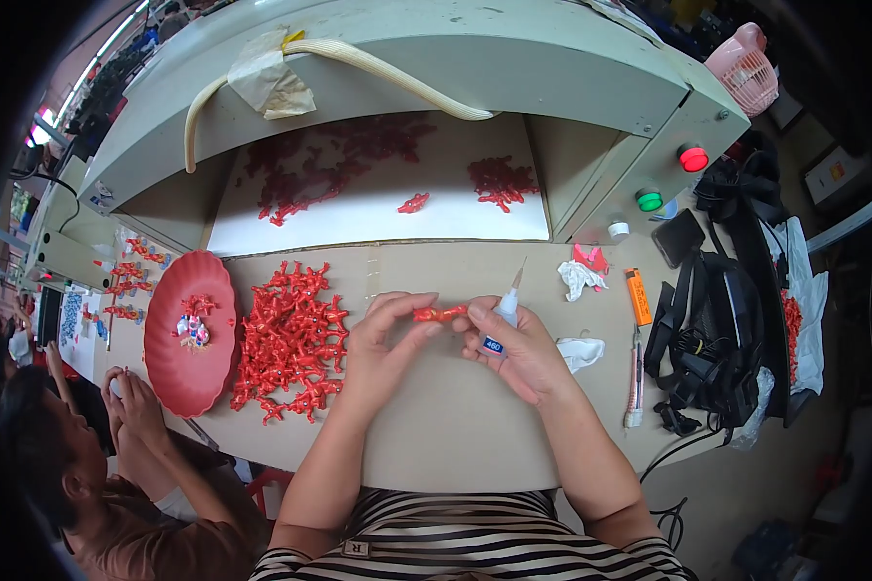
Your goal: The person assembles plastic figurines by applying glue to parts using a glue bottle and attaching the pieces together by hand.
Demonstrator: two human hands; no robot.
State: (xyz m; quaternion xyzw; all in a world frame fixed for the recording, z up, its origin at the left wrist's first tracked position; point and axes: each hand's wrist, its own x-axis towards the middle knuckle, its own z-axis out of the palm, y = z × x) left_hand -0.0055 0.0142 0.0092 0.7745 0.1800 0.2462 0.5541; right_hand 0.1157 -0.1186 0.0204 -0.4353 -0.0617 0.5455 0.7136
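Note:
Between my two hands is a small red figurine (440,314), lying sideways at fingertip height above the table. The fingers of my left hand (386,341) are curled round its left end. My right hand (521,351) grips a small white squeeze bottle (506,308) with a thin needle tip pointing up and a blue label low on its side. The right thumb and fingertips also meet the figurine's right end. Left of my left hand lies a big pile of similar red figurines (291,339).
A red scalloped tray (165,358) holds a few figurines. Ahead stands a grey machine (513,63) with red figurines on white sheet inside. To the right lie white tissue (579,354), an orange box cutter (638,296) and a black bag (712,339). Another person sits at left.

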